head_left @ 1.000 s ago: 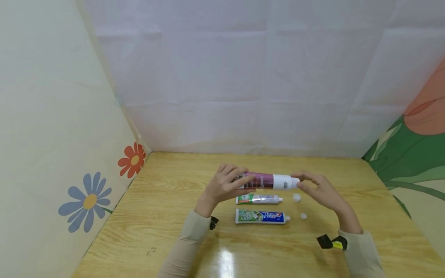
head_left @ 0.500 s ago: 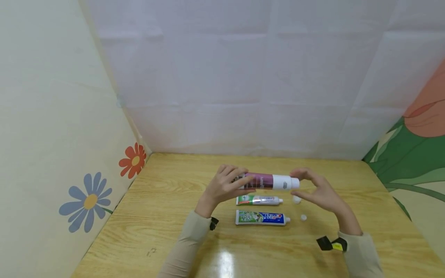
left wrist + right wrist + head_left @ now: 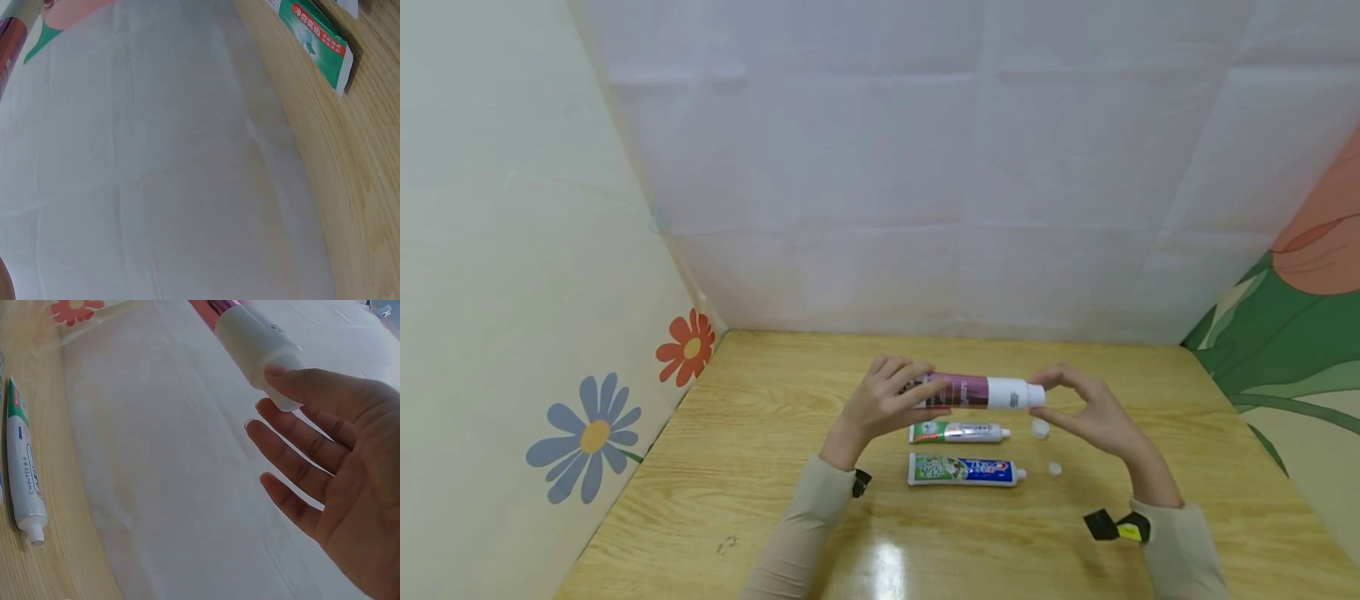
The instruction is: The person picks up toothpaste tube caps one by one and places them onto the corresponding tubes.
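Note:
My left hand (image 3: 897,395) grips the maroon end of a maroon-and-white tube (image 3: 981,391), held level above the wooden table (image 3: 760,433). At the tube's white cap end (image 3: 1037,394), my right hand (image 3: 1078,407) pinches the cap between a finger above and the thumb below. In the right wrist view one fingertip lies on the cap (image 3: 282,394) and the other fingers (image 3: 294,437) spread out loosely. Below the tube lie a small green-and-white toothpaste tube (image 3: 958,431) and a larger green-and-blue one (image 3: 964,469).
Two small white caps (image 3: 1040,428) (image 3: 1055,468) lie on the table right of the toothpaste tubes. White sheeting walls the table at the back, flower-printed panels stand left and right. The green tube's crimped end (image 3: 317,42) shows in the left wrist view.
My right hand's fingers have shifted slightly around the tube's cap end. The left hand and the tube have stayed in place.

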Demonstrator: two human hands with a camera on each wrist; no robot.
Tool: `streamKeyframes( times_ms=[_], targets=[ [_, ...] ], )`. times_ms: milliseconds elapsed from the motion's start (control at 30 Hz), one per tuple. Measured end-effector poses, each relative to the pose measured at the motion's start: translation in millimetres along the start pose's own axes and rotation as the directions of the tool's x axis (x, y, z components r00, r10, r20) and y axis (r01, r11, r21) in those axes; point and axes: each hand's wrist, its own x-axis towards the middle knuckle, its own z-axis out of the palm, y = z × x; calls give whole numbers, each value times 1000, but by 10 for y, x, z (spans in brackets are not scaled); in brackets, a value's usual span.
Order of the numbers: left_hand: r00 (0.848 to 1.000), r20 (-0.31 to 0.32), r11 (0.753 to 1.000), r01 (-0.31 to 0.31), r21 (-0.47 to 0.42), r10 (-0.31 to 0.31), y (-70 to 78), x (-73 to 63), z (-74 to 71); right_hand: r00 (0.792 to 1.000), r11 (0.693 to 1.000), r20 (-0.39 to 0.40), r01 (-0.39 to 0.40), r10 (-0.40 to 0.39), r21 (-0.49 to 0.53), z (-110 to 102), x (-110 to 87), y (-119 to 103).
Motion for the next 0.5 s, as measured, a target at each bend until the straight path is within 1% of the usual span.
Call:
streamKeyframes(
  times_ms=[500],
  targets=[
    [1000,-4,1000,-9,6,9,-4,-28,18,1000,1000,13,-8,8,4,-18,-17,-12]
  ],
)
